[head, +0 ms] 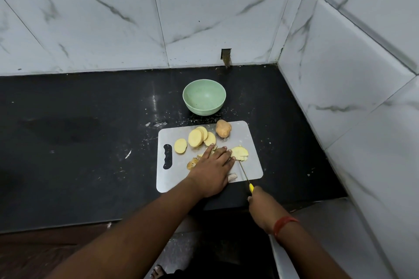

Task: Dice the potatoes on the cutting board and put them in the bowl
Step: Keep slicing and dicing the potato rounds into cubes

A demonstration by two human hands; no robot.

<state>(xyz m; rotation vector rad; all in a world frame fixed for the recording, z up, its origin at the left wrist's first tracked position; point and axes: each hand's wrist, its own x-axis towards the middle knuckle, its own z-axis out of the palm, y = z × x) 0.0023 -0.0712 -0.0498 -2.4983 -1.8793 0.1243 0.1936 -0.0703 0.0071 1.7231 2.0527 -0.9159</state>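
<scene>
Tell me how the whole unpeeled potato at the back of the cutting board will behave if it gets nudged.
The whole potato looks rounded and lumpy, so it would probably rock or roll unevenly. It rests near the far edge of the smooth cutting board, so a push might slide it off. Uncut, it is likely firm.

One bowl [204,96], one whole potato [223,128], four round slices [195,138], one knife [246,176].

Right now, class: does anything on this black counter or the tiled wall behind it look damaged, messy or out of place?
Yes. The white marble-look wall tile has a small rectangular hole cut just above the counter, with a brownish stain below it. The black counter carries pale specks and smears between the green bowl and the steel cutting board.
</scene>
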